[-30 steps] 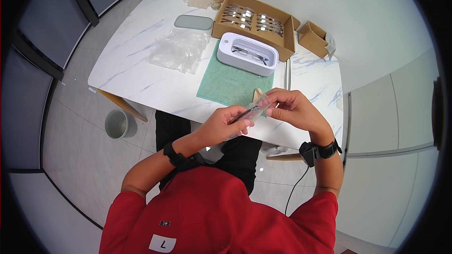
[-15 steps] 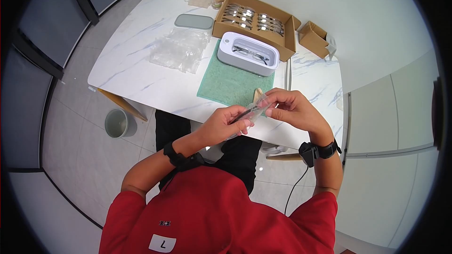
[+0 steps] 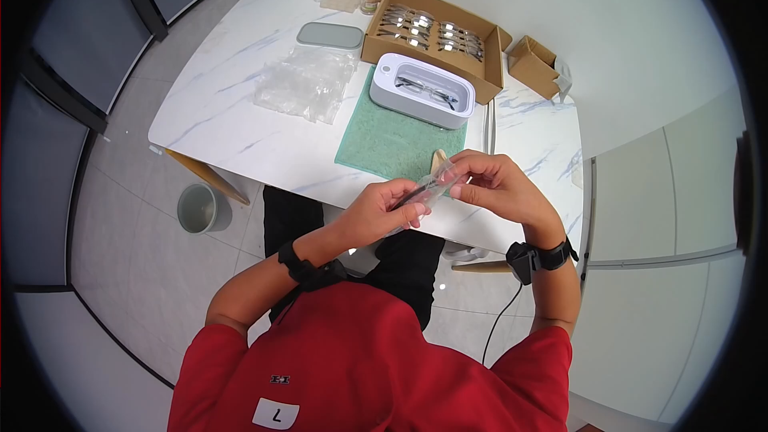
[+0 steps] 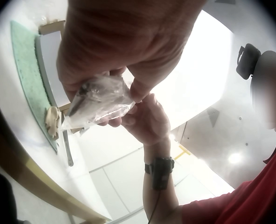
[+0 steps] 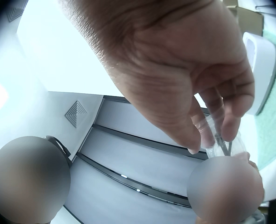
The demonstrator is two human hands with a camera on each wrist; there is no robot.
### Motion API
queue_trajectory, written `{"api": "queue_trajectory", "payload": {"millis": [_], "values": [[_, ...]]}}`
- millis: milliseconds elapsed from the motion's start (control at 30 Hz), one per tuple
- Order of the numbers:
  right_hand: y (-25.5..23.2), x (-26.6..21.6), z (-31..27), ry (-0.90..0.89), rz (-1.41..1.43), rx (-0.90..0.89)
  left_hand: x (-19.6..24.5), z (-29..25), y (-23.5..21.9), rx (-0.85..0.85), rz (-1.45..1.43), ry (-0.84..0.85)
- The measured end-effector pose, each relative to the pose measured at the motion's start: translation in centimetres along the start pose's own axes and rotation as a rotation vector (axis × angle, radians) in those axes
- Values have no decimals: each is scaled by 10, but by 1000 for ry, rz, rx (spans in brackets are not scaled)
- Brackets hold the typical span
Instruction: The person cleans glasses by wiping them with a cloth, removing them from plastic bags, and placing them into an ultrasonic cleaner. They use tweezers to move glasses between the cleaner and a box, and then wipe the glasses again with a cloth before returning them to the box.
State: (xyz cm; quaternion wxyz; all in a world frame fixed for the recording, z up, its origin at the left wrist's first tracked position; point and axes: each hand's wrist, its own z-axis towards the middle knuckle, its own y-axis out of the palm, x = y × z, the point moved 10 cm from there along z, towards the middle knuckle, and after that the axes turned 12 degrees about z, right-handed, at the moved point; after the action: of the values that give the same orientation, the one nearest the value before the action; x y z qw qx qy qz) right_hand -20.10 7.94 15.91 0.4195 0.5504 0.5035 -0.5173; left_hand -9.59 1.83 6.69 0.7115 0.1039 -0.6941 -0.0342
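Left hand (image 3: pixel 374 212) curled round a clear plastic bag (image 4: pixel 103 105), the person holds it above the near edge of the table (image 3: pixel 224 96), with a dark slender item (image 3: pixel 408 197), apparently glasses, slanting inside the film. Right hand (image 3: pixel 502 188) has the bag's far end between thumb and bent fingers, so both grips are narrow; whether its fingertips press film alone or the item too, I cannot tell. Good handling here probably means letting the left fingers steady the item by its frame, off the lenses, while the right works the film gently; a hard tug could snag a hinge or bend a temple. Just beyond the bag, a pale tan piece (image 3: pixel 437 162) lies on the green cloth (image 3: pixel 372 140), near the right fingertips, so small wrist movements seem wiser than sweeping ones. Farther back on that cloth sits a white basin (image 3: pixel 416 110) with a pair of glasses (image 3: pixel 428 94) in it, best left unjostled. Behind it, a cardboard box (image 3: pixel 440 66) holds rows of glasses, and crumpled loose plastic (image 3: pixel 300 84) lies left of the cloth.
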Motion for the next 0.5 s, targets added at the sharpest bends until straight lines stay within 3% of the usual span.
{"api": "queue_trajectory", "payload": {"millis": [500], "values": [[2,8,2,69,49,-12,-9,0,-3,27,-18,-43]]}}
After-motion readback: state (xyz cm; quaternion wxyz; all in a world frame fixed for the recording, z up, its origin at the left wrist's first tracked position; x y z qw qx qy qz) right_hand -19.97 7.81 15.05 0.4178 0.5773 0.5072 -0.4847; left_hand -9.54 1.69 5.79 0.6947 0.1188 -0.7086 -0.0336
